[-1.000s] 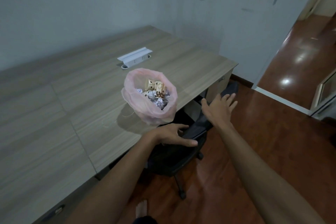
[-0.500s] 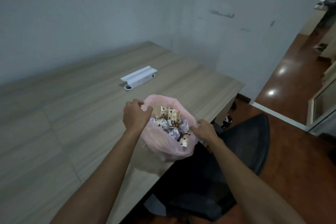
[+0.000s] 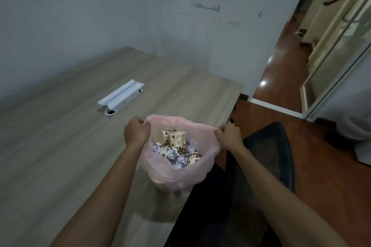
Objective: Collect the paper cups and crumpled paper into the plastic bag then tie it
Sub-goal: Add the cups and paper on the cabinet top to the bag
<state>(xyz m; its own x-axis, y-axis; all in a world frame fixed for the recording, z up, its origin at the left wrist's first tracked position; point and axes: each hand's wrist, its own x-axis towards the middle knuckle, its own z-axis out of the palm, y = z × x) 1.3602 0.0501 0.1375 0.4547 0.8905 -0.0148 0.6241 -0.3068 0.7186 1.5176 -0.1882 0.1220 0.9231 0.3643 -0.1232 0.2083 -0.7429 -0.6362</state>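
A pink plastic bag (image 3: 176,176) hangs open at the near edge of the wooden table (image 3: 60,146). Inside it lie several patterned paper cups (image 3: 176,139) and balls of crumpled paper (image 3: 180,159). My left hand (image 3: 136,133) grips the bag's rim on the left side. My right hand (image 3: 228,135) pinches the rim on the right side. The bag's mouth is stretched wide between both hands, and its bottom seems lifted slightly off the table.
A white cable-port cover (image 3: 121,96) stands open on the table behind the bag. A black office chair (image 3: 261,176) sits just right of the table edge, below my right arm. A doorway and wooden floor (image 3: 281,78) lie at the right.
Both hands left the chair, came to the bag and took hold of its rim. Since half a second ago they have pulled the mouth wider and raised it.
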